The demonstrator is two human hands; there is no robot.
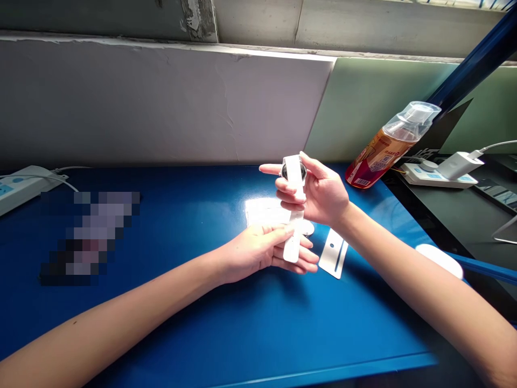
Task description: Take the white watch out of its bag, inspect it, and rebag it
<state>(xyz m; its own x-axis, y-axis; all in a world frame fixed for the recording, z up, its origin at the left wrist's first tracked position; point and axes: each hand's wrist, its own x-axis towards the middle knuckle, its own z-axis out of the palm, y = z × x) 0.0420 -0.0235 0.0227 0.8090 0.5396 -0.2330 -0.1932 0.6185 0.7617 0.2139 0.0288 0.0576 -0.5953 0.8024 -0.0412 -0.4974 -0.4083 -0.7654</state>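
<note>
Holding watch (294, 178) up above blue surface (194, 226), pinching lower white strap (291, 252) between thumb and fingers of left hand (256, 247), curling fingers of right hand (325, 194) round upper length; probably light, pliable in strap, smooth and scratch-prone at round case (302, 172), so best gripped by edges.

I can read no words — the print (383, 159) on the bottle (383, 148) is too small, the white lettering (425, 153) behind it partly hidden.

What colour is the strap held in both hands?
White strap; shows best in the head view.
</note>
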